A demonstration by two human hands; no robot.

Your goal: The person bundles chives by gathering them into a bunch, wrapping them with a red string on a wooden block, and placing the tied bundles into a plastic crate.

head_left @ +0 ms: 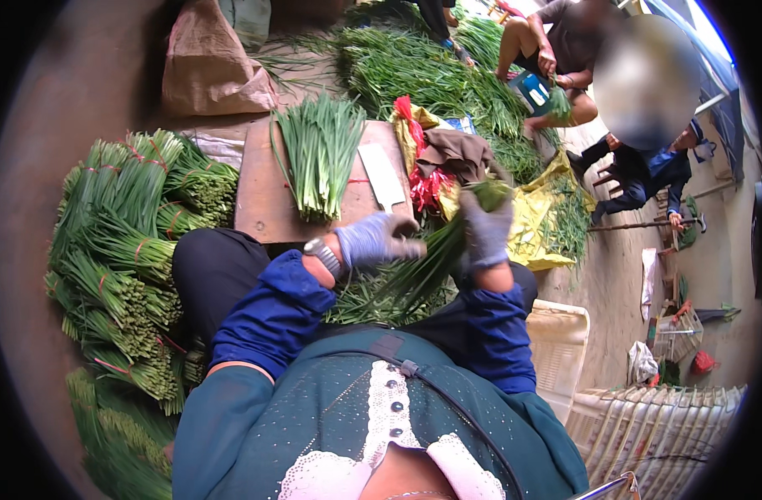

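My right hand [487, 233], in a pale glove, is closed round a bunch of green chives [431, 260] whose long leaves hang down to the left over my lap. Just left of that bunch is my gloved left hand [371, 242], its fingers stretched out and apart with nothing gripped. In front of me, a wooden board [254, 196] carries a thick bundle of chives [318, 154], pale stem ends toward me. Beside the bundle lies a cleaver [381, 175] with a broad pale blade. Loose leaves [381, 307] cover the space between my knees.
Banded chive bundles [118, 250] are stacked at my left. A sack [210, 71] stands beyond the board; a brown cloth [456, 154] and yellow plastic sheet [527, 218] lie right. Loose chives [414, 75] spread far ahead, near a crouching person [556, 50]. Crates [648, 433] stand lower right.
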